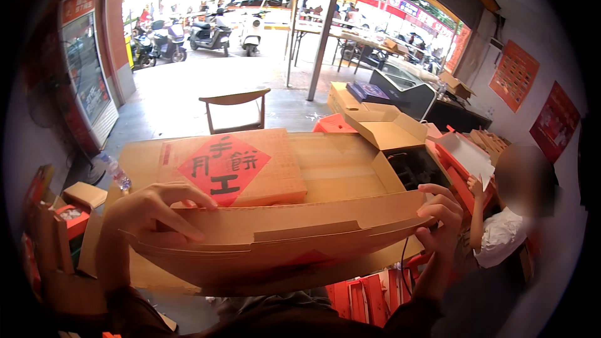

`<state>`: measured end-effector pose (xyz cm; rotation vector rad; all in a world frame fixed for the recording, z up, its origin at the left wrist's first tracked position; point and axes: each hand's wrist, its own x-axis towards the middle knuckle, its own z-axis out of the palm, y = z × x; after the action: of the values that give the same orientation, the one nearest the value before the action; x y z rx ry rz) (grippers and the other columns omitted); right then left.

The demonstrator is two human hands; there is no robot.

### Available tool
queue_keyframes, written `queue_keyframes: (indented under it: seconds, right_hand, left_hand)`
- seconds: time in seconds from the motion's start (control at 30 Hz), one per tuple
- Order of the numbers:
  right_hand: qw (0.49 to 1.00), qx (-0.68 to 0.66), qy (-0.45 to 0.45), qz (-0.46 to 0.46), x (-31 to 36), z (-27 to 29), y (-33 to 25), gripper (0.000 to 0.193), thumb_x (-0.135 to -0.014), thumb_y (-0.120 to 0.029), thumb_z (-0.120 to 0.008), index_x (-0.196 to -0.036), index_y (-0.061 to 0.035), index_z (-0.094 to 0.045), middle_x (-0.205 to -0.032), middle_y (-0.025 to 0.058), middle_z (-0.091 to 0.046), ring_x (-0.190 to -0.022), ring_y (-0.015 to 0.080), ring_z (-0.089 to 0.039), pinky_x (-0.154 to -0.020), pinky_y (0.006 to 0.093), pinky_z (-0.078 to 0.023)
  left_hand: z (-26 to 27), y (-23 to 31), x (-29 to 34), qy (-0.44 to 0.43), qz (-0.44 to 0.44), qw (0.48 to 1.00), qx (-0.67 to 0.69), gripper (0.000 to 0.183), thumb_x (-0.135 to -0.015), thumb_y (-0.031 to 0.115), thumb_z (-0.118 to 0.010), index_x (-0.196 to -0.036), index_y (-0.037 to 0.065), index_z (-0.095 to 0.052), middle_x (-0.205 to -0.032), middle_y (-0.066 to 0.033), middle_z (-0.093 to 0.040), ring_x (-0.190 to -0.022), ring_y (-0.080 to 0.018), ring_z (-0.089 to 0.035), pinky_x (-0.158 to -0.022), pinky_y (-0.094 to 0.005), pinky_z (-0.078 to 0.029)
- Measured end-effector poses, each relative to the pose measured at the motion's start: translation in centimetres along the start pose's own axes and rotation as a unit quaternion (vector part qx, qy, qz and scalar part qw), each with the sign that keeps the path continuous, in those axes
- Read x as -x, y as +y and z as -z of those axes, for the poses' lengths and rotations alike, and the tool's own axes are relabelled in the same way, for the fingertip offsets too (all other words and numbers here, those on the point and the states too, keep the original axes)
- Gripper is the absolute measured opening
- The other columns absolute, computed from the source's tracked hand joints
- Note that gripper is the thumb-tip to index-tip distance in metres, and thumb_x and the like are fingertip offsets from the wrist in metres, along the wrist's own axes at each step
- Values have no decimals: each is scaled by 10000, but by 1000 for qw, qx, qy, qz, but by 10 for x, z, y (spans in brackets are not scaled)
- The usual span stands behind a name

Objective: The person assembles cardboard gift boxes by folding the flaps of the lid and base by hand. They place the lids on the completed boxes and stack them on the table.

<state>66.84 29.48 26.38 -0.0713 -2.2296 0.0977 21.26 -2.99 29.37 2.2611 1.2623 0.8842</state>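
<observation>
Held up in front of me is a folded-flat brown cardboard box point(231, 263), bowed along its length, with its flap edges toward the table. My left hand point(156, 209) is closed round its left end, the thumb and fingers on either side of the top edge. At the right end my right hand point(443, 216) grips the same cardboard with bent fingers. Just beyond it, a brown carton point(282, 169) with a red diamond label and black characters lies on the wooden table point(338, 156). An open carton point(391, 130) with dark contents stands at the table's right.
A person point(501, 231) works at my right beside red boxes point(460, 163). A wooden chair point(235, 98) stands past the table. At left are a plastic bottle point(116, 173) and open cartons point(87, 195). Red boxes point(363, 297) stand below the table's near edge.
</observation>
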Motion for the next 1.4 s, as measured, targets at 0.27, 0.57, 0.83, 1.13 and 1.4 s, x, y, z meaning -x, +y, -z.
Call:
queue_keyframes:
  seconds: [0.27, 0.57, 0.83, 1.13, 1.4]
  right_hand:
    - [997, 20, -70, -19, -1, -2, -8, 355, -796, -387, -813, -890, -66, -693, -962, 118, -674, -1139, 432, -674, -927, 524, -556]
    - [999, 28, -16, -1, 7, -11, -10, 553, -762, -517, -886, -869, -80, -563, -1090, 125, -686, -1220, 449, -621, -981, 565, -518]
    - [995, 80, -56, -32, -20, 3, -24, 721, -922, -728, -642, -699, -46, -569, -1147, 140, -725, -1230, 429, -620, -987, 555, -489]
    - [927, -129, -350, -52, -179, -19, -65, 302, -1016, -284, -687, -1131, -7, -726, -1052, 171, -767, -923, 343, -752, -838, 407, -573]
    - [773, -130, -620, 38, -214, -136, -148, 739, -1040, -421, -646, -1655, -152, -338, -1465, 197, -587, -1218, 397, -648, -1035, 480, -513]
  left_hand:
    - [-4, 8, 11, 33, 108, 991, -74, 667, -791, 288, -908, -1380, 84, -670, -1276, -128, -735, -1124, -323, -710, -968, -432, -540]
    - [-3, 4, 22, 42, 32, 996, -77, 564, -709, 192, -957, -1225, 75, -760, -1171, -124, -758, -1071, -302, -750, -886, -379, -607]
    - [-1, -21, 14, 165, 10, 970, -177, 398, -684, 203, -963, -1024, 89, -790, -980, -82, -772, -888, -270, -771, -763, -366, -614]
    - [-10, -16, -1, 162, -68, 966, -188, 413, -745, 357, -955, -970, 78, -749, -919, -88, -748, -789, -268, -740, -681, -366, -596]
    - [-17, -6, 14, 235, -106, 948, -187, 242, -895, 255, -708, -925, 19, -749, -840, -120, -715, -715, -285, -711, -650, -364, -576]
